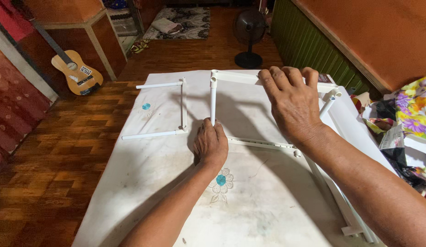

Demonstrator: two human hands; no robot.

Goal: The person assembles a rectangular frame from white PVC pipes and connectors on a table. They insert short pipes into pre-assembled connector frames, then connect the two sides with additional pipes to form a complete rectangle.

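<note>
A white pipe frame (213,98) stands on a white cloth-covered table (144,183). My left hand (209,142) grips the lower end of the frame's upright pipe, where it meets a perforated white strip (261,143) lying on the cloth. My right hand (292,101) is closed over the frame's top horizontal pipe near its right elbow joint (332,95). A second, U-shaped white pipe piece (181,107) lies flat on the cloth to the left, untouched.
The cloth has small blue flower prints (221,179). A small guitar (78,71) leans by a wooden cabinet at the left. A black fan (249,32) stands beyond the table. Colourful fabric and papers (412,114) pile at the right. More white pipes (355,215) lie along the table's right edge.
</note>
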